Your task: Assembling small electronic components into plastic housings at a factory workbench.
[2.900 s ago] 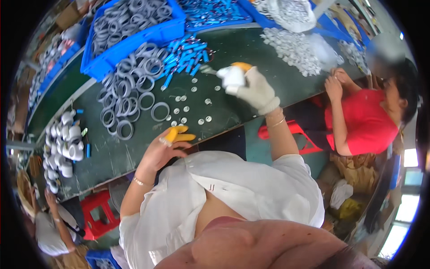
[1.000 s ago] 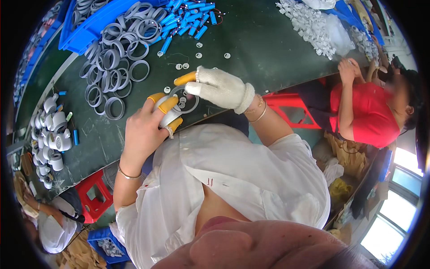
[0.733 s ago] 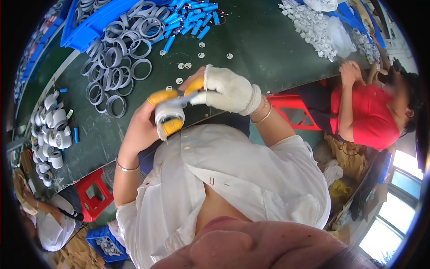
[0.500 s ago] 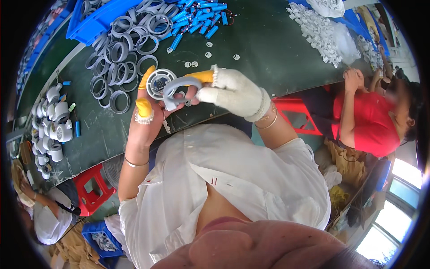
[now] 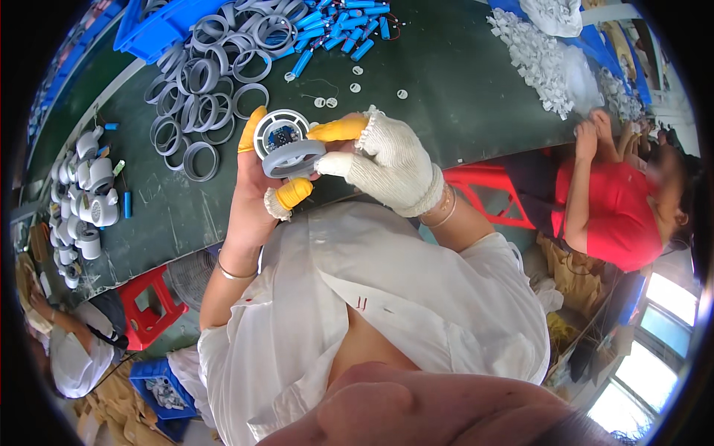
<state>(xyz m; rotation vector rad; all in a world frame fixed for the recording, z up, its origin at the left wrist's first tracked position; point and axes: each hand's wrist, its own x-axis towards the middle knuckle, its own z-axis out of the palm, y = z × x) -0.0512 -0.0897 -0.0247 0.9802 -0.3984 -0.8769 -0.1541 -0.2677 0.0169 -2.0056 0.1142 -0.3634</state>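
A round white plastic housing [image 5: 259, 139], with a small dark circuit board [image 5: 282, 137] inside, is held in my left hand [image 5: 255, 195]. Yellow covers sleeve that hand's thumb and one finger, which are bent around the housing. My right hand [image 5: 398, 160] wears a white knitted glove with a yellow-covered finger. Between its fingertips it pinches a grey ring [image 5: 279, 162], tilted against the near edge of the housing. The left thumb lies just below the ring. Some fingers of the left hand are hidden behind the parts.
Loose grey rings [image 5: 201, 161] pile up beyond my left hand, beside a blue bin [image 5: 137, 37] and blue cylindrical cells [image 5: 362, 50]. White housings [image 5: 103, 212] cluster at the left. Small white parts [image 5: 520, 56] heap at far right. A person in red [image 5: 613, 201] sits to the right.
The grey ring has turned from nearly upright to flatter and now overlaps the housing's near edge. My left thumb has moved right, toward the ring. The housing has shifted slightly right.
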